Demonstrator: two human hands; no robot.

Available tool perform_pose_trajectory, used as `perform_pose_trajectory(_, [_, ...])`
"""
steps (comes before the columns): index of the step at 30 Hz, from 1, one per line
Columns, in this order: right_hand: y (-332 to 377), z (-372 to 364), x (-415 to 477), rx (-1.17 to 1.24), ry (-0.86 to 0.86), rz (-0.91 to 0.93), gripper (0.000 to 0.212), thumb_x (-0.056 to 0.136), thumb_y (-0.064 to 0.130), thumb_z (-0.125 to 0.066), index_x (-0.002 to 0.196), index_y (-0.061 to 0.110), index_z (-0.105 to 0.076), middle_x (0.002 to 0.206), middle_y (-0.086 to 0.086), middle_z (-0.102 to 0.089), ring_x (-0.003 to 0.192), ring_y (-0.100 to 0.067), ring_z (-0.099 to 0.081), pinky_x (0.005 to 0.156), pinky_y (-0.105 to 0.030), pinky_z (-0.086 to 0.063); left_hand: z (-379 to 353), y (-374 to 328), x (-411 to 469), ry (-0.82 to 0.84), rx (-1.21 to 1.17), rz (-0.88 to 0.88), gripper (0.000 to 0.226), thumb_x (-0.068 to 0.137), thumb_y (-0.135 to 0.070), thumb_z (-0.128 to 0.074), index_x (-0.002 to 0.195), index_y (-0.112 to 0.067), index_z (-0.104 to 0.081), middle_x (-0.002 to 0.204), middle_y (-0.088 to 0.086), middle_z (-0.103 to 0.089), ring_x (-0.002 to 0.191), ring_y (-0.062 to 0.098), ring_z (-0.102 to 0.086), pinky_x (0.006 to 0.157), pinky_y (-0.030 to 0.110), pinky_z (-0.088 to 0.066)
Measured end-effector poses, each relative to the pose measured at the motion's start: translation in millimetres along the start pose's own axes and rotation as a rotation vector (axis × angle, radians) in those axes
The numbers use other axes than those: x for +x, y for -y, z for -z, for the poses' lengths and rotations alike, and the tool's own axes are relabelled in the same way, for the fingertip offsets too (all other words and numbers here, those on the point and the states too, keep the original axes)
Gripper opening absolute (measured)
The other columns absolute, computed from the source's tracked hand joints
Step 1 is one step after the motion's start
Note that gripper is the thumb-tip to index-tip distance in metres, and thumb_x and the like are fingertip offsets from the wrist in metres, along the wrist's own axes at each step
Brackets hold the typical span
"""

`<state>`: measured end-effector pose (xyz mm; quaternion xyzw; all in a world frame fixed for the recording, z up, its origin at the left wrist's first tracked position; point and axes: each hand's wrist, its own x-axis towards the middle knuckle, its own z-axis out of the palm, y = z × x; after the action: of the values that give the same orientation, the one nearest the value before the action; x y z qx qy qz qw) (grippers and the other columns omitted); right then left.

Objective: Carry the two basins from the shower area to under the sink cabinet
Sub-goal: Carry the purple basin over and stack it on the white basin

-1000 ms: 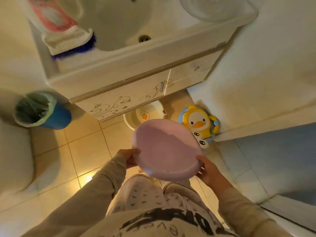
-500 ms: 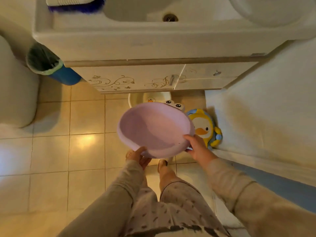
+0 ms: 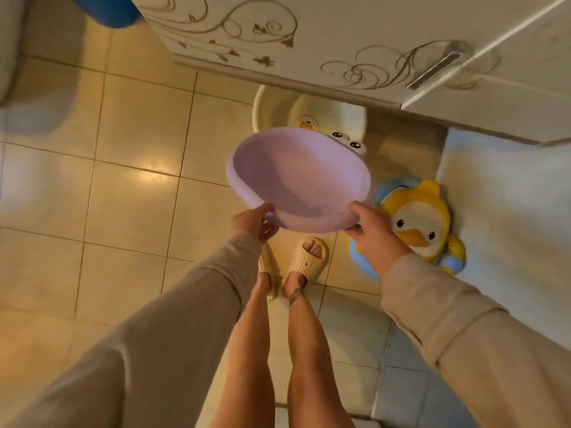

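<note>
The left hand (image 3: 254, 218) and the right hand (image 3: 372, 231) each gripped the near rim of the purple basin (image 3: 298, 177), mid-frame. It hung above the white basin (image 3: 272, 111) under the sink cabinet (image 3: 340, 41). Next, it probably needed lowering and sliding in there.

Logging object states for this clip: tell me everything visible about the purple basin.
The purple basin is round, shallow, smooth plastic by its look, with a rolled rim, and empty. It is tilted, off the floor, in front of the sink cabinet. The left hand and right hand each grip its near rim.
</note>
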<state>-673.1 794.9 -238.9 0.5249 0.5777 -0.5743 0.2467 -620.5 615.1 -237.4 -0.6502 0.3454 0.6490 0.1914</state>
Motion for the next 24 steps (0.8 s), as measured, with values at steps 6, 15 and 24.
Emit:
perform_pose_trajectory(6, [-15,-57,113,0.154,0.001,0.093,0.011,0.076,-0.002,-0.065,0.08,0.006,-0.059,0.081,-0.007,-0.063,0.07,-0.017,-0.061,0.045,-0.023,-0.054,-42,-35,119,0.094,0.113,-0.143,0.012,0.08,-0.003,-0.064,0.075,-0.007,-0.054,0.067,0.005,-0.053,0.048,0.013,-0.053,0.04,0.017,-0.05])
perform_pose_trajectory(15, [-9,-99,234,0.331,0.117,0.214,0.031,0.08,-0.006,-0.063,0.109,0.005,-0.057,0.105,-0.015,-0.062,0.079,-0.021,-0.063,0.05,-0.025,-0.055,-92,-62,229,0.163,0.296,-0.324,0.02,0.084,-0.013,-0.061,0.101,-0.007,-0.054,0.082,0.002,-0.058,0.065,0.017,-0.06,0.064,0.027,-0.052])
perform_pose_trajectory(24, [-11,-109,288,0.04,0.198,0.185,0.03,0.083,0.005,-0.065,0.111,0.011,-0.056,0.121,-0.014,-0.063,0.107,-0.028,-0.063,0.06,-0.034,-0.057,-107,-71,276,0.089,0.724,-0.435,0.029,0.089,-0.018,-0.051,0.112,0.0,-0.056,0.074,0.005,-0.054,0.064,0.02,-0.057,0.059,0.03,-0.051])
